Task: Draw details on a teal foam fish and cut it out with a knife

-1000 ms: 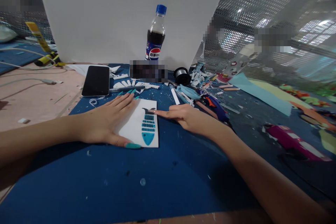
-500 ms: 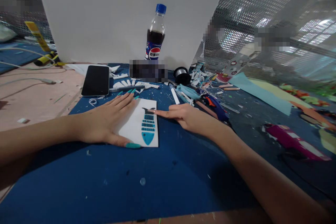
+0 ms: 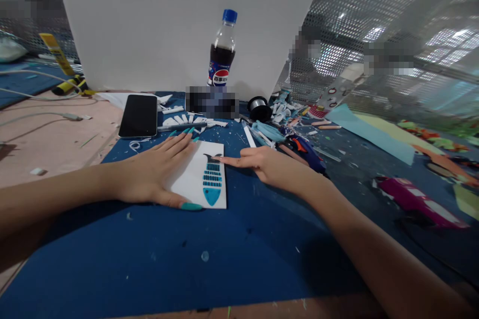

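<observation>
A white board (image 3: 183, 179) lies flat on the blue mat, and my left hand (image 3: 153, 172) rests palm down on its left part, fingers spread. Along the board's right side runs a fish-skeleton figure: a blue head (image 3: 212, 196) toward me, striped blue and black bars (image 3: 212, 178) in the middle, and a dark tail piece (image 3: 212, 158) at the far end. My right hand (image 3: 269, 167) comes in from the right with its index finger stretched out, the tip on the tail piece. Its other fingers are curled under, partly hidden, and I see nothing held in them.
Behind the board stand a phone (image 3: 138, 115) lying flat, a cola bottle (image 3: 222, 55), a wire spool (image 3: 259, 108) and white scraps. To the right lie a blue glue gun (image 3: 309, 154), a magenta tool (image 3: 415, 199) and light blue sheets (image 3: 374, 132). A white panel (image 3: 168, 25) closes the back.
Both hands stay in the same places on the board, the right fingertip still on the tail piece. The whole view has shifted very slightly.
</observation>
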Demonstrator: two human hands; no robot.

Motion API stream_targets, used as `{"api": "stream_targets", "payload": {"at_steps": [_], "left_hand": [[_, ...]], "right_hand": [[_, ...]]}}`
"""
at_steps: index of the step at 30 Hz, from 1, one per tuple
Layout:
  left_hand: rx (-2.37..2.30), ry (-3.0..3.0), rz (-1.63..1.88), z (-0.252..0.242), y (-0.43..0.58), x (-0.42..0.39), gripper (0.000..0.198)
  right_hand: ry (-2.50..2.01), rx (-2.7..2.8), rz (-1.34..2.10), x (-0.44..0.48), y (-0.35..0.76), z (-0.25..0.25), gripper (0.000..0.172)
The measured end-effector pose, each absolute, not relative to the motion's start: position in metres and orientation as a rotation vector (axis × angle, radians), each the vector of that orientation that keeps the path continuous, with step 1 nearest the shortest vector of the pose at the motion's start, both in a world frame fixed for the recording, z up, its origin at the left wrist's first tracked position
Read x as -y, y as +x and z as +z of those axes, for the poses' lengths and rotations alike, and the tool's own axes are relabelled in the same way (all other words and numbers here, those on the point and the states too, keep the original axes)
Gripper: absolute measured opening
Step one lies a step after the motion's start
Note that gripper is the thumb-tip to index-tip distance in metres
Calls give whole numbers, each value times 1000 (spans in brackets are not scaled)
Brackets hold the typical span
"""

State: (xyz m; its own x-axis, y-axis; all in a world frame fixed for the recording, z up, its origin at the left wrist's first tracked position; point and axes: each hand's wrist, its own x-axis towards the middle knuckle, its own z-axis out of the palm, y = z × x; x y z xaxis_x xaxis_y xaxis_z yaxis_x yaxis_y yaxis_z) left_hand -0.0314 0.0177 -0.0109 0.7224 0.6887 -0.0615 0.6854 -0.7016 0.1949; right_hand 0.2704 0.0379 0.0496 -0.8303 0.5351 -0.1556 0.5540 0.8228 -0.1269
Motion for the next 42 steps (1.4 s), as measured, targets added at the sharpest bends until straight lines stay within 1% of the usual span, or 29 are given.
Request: {"api": "stream_targets", "payload": {"at_steps": [8, 20, 37, 42], "left_hand": [[-1098, 2725, 7, -8, -30, -17, 116], [-1073, 2790, 76, -18, -34, -20, 115], [-1072, 2791, 79, -16, -32, -19, 116], [-1081, 2785, 62, -16, -33, -19, 116]], "right_hand": [[870, -2856, -185, -37, 265, 53, 72], [913, -2775, -141, -36, 261, 55, 80], [893, -2790, -20, -33, 257, 54, 76], [920, -2789, -18, -32, 258, 52, 79]]}}
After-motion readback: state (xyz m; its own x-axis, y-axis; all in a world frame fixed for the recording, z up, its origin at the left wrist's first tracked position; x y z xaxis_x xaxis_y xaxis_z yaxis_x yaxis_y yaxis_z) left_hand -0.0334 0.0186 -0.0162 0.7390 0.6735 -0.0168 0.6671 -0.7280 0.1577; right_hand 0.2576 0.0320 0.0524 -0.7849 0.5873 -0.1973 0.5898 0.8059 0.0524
